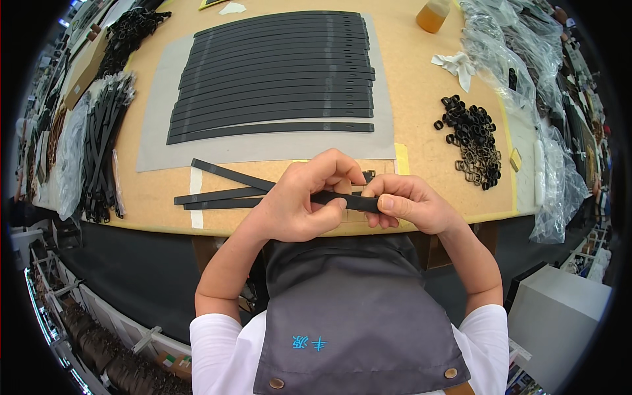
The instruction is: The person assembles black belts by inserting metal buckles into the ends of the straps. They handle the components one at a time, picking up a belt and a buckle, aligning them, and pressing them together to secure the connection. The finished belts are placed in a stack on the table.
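Near the table's front edge, both my hands hold one black belt strap [359, 203]. My left hand [293, 201] has its fingers curled round the strap. My right hand [418, 204] pinches the strap's right end between thumb and fingers. Just behind the gap between my hands, a small dark buckle [370, 175] shows in part. To the left, several black straps [224, 195] fan out on the table, crossing one another, and their right parts pass behind my left hand. Which of them joins the held strap is hidden by my fingers.
Several black straps [276, 72] lie in rows on a grey sheet [155, 112]. Buckles and black loops [471, 138] are heaped at right, near a white cloth [457, 64] and a cup of amber liquid [432, 16]. Bundled straps [102, 148] lie left; clear plastic [503, 46] lies far right.
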A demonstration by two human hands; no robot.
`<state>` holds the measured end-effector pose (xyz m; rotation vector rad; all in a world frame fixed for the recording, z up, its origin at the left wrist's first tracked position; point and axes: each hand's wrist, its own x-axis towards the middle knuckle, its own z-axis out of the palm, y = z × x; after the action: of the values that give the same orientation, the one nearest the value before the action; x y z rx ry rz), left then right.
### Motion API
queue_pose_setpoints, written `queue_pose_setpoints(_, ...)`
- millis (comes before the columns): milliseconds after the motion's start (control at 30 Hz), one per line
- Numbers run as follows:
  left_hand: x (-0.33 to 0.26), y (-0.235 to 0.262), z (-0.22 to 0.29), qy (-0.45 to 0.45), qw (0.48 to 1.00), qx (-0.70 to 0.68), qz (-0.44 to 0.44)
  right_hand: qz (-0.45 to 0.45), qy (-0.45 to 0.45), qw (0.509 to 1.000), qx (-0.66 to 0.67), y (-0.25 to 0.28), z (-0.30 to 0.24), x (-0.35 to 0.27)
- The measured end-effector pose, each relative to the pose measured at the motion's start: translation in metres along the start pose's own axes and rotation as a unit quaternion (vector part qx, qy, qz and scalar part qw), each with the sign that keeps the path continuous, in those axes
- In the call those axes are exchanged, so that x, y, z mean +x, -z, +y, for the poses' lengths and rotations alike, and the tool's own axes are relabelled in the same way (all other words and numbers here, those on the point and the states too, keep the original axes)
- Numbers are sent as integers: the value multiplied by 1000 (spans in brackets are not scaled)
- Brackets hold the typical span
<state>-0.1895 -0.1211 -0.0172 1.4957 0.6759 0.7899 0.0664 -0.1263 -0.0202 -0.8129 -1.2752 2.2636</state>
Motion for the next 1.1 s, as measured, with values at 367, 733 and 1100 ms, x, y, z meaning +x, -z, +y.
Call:
queue_pose_setpoints(367,3,-6,0,-13,998,59,-4,106,79,968,-213,-27,-3,11)
queue_pose_setpoints(733,-3,2,3,29,999,30,-3,12,-11,997,-69,2,-5,7)
queue_pose_setpoints(1100,13,-1,4,174,979,107,-25,115,32,986,-116,-12,2,1)
